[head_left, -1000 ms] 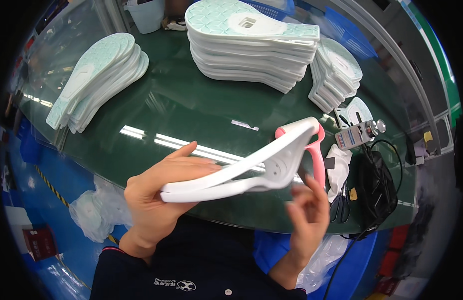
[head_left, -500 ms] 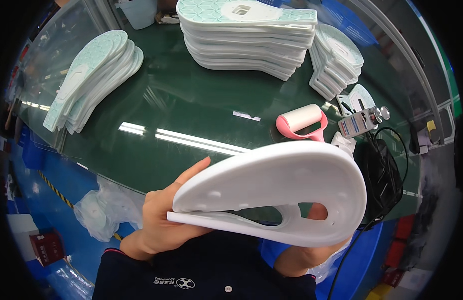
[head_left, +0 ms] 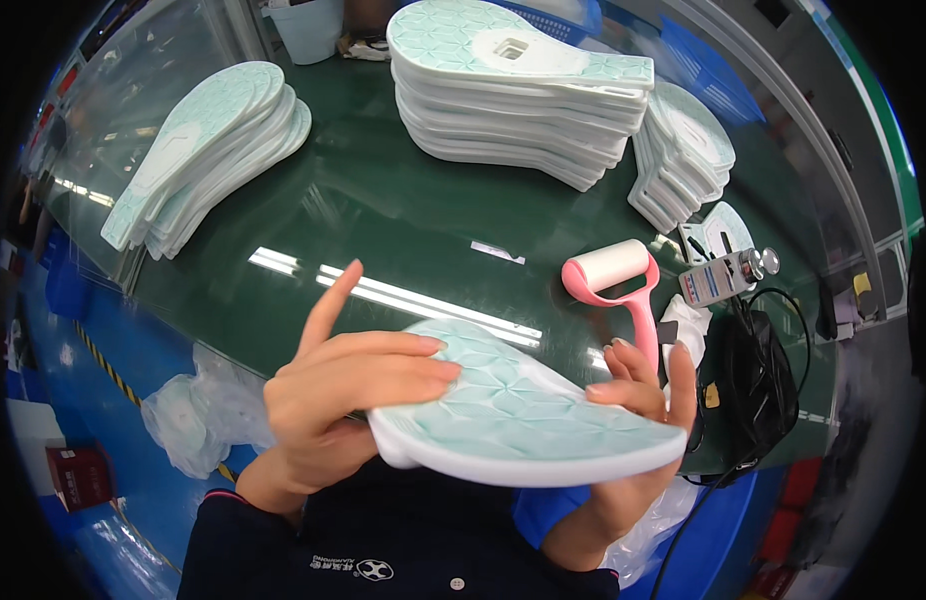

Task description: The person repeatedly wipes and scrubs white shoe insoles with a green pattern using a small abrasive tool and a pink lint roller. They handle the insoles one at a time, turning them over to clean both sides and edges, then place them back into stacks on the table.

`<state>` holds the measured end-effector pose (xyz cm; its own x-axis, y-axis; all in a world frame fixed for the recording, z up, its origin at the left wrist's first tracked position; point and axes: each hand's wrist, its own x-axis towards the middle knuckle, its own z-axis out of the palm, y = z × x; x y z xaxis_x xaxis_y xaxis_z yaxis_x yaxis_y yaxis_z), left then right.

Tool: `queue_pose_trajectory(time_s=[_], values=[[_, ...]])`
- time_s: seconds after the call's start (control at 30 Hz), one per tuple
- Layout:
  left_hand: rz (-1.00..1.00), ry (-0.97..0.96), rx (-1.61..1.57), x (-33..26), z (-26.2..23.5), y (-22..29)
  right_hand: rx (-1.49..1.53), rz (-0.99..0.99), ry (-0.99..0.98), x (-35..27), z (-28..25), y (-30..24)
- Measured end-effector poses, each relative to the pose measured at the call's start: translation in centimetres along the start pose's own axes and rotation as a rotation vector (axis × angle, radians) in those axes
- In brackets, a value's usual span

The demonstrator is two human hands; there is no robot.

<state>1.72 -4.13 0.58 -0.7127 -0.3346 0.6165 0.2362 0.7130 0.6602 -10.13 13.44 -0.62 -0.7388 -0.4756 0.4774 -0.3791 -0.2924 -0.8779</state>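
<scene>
A curved white plastic panel with a pale green raised geometric pattern point(head_left: 543, 420) is tilted in front of my chest, patterned face up. My left hand point(head_left: 338, 390) grips its left end, two or more fingers lying on the pattern and the index finger raised; the thumb is hidden under the panel. At the right end my right hand point(head_left: 638, 430) holds the rim, with fingertips on the upper face and the palm below. Just beyond that hand, a lint roller with a pink handle point(head_left: 623, 275) lies on the green tabletop point(head_left: 383, 215).
Similar panels stand in a tall stack point(head_left: 513, 110) at the back, a left stack point(head_left: 208, 150) and a right stack point(head_left: 683, 150). A metal-capped bottle point(head_left: 718, 278), white tissue point(head_left: 688, 322) and a black bag point(head_left: 758, 380) with a cable sit at right. Plastic bags point(head_left: 203, 420) lie lower left.
The panel has turned from its smooth hollow underside to its patterned face and tilted lower. My left fingers have moved onto its top, and my right fingers now show over its rim.
</scene>
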Motion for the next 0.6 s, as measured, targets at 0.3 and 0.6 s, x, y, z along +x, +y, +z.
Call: queue_pose_trajectory(time_s=[0.3,0.6], values=[[0.213,-0.119,0.188,1.6,-2.1,3.7,0.27,0.316,0.034,-0.6,1.6,1.3],[0.177,-0.139,0.21,1.7,-1.6,3.3,0.251,0.42,-0.033,-0.5,1.2,1.3]])
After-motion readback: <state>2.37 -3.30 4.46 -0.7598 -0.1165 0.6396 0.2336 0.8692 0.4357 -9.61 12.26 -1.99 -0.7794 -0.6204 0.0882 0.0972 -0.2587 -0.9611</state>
